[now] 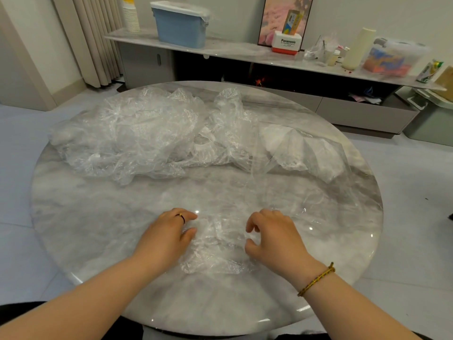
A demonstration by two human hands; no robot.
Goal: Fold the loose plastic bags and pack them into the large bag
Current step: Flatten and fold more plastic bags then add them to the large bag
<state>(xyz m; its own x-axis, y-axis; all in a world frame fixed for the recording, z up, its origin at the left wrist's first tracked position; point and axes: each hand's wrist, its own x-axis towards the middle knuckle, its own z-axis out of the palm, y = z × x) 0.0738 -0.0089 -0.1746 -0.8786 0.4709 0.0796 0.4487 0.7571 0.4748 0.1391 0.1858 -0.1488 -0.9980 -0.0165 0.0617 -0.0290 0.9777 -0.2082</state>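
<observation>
Plastic this crumpled may spring open mid-fold. Left hand [169, 233] and right hand [272, 235] pinch the crumpled bag [218, 244] on the tabletop [98, 229].

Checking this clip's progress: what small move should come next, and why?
Probably smooth the small bag flat before folding: it lies crumpled on the table between the left hand and right hand, while the pile behind is unfolded.
</observation>
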